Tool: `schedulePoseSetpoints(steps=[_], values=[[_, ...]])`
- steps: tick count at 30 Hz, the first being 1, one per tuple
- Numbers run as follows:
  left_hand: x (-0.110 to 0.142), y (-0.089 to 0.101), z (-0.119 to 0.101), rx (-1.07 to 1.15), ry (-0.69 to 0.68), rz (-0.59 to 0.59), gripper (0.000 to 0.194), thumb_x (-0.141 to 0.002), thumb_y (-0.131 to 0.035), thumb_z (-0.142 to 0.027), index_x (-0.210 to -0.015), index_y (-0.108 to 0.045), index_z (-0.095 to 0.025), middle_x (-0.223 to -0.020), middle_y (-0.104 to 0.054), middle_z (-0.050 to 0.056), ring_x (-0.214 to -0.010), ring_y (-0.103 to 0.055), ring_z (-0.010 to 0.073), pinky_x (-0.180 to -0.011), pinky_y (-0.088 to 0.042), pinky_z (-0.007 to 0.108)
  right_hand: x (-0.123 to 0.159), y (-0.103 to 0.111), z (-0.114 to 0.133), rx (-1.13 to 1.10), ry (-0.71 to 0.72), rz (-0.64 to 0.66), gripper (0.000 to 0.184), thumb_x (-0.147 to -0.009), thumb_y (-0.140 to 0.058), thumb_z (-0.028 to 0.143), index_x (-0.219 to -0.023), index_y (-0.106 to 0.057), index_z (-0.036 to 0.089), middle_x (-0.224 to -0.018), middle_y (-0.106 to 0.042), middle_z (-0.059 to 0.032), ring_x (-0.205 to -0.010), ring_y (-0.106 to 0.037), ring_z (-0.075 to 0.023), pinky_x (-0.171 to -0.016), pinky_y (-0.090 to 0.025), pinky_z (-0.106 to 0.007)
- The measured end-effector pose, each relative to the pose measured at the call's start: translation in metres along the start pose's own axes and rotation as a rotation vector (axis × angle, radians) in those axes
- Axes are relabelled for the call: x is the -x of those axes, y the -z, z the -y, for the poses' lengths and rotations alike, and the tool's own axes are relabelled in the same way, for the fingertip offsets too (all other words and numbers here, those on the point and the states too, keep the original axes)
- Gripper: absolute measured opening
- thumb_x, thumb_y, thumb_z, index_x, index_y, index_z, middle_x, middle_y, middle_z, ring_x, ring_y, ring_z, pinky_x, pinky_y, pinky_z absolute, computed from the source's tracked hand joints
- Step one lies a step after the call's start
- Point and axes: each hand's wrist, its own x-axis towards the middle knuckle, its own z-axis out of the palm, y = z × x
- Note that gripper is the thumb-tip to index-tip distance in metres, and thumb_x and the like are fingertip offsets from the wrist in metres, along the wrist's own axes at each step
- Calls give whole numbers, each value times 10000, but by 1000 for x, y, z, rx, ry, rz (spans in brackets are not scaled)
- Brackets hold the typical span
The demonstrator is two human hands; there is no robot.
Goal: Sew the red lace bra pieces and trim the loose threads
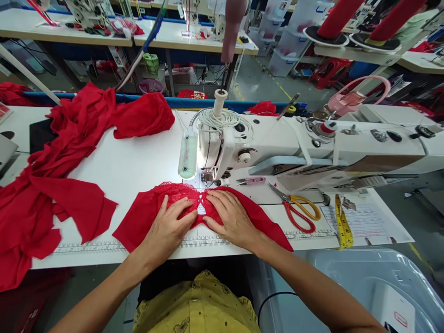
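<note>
A red lace bra piece (pixel 138 215) lies spread on the white sewing table (pixel 138 162), with a small cut-out at its middle. My left hand (pixel 170 222) rests flat on its left half, fingers stretched out. On the right half lies my right hand (pixel 231 215), also flat with fingers extended. Both hands press the cloth just in front of the needle area of a white sewing machine (pixel 270 138). The lace top edge reaches the lit presser foot (pixel 207 176); whether the foot touches it I cannot tell.
A heap of red fabric pieces (pixel 79 134) covers the table's left side. Thread snips (pixel 251 180), scissors (pixel 294 208), a yellow tape measure (pixel 342 224) and a paper sheet (pixel 374 222) lie to the right. A clear plastic bin (pixel 333 268) stands below at the right.
</note>
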Motion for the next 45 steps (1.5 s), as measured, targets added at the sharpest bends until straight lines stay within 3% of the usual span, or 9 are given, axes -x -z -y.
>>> schedulePoseSetpoints(steps=[3,5,9,11,15,28,45], values=[[-9,-2,-7,119,59,-86,237,-999,-444,-172,-1153,-624,-175,-1197,-661,110,-1149,-620,207,-1121,-435,498,-5,4,4,-50,26,-42,327,-979,-504,263,-1279,-586,162,-1269,-638,-139,-1197,-579,-260,-1037,-503,-455],[-15,-8,-8,137,108,-140,253,-1001,-443,-193,-1192,-599,-140,-1190,-666,126,-1152,-622,208,-1078,-488,410,-7,2,5,-60,42,-57,306,-999,-459,233,-1262,-594,155,-1249,-651,-134,-1176,-594,-242,-1024,-516,-423],[-14,-22,-2,-46,172,-48,403,-1006,-454,-329,-1335,-528,-109,-1363,-599,168,-1319,-516,318,-1135,-377,586,-6,-7,0,11,41,-29,424,-962,-564,369,-1303,-570,116,-1343,-609,-160,-1246,-558,-289,-1079,-475,-476],[-10,-24,1,-111,205,4,482,-1006,-453,-397,-1412,-469,-138,-1441,-549,149,-1380,-455,324,-1162,-312,619,-4,-9,-4,37,13,-23,508,-938,-595,420,-1346,-540,123,-1384,-584,-158,-1289,-530,-301,-1107,-446,-507],[-5,-21,2,-175,220,34,541,-1011,-422,-441,-1470,-407,-155,-1491,-506,123,-1419,-410,308,-1180,-276,614,-1,-8,-7,43,-6,-2,550,-933,-589,443,-1381,-513,131,-1417,-564,-150,-1324,-507,-291,-1131,-422,-505],[-6,-22,1,-242,203,18,506,-1013,-416,-407,-1470,-431,-191,-1508,-490,93,-1402,-431,304,-1164,-304,595,0,-4,-8,42,13,27,547,-935,-582,444,-1365,-522,111,-1425,-549,-174,-1327,-507,-300,-1128,-423,-524],[-4,-26,4,-205,196,-36,557,-1011,-411,-429,-1490,-387,-147,-1483,-515,129,-1394,-444,305,-1204,-235,560,1,-8,-11,12,-2,15,557,-923,-610,439,-1371,-506,125,-1443,-536,-165,-1344,-490,-307,-1131,-415,-547]])
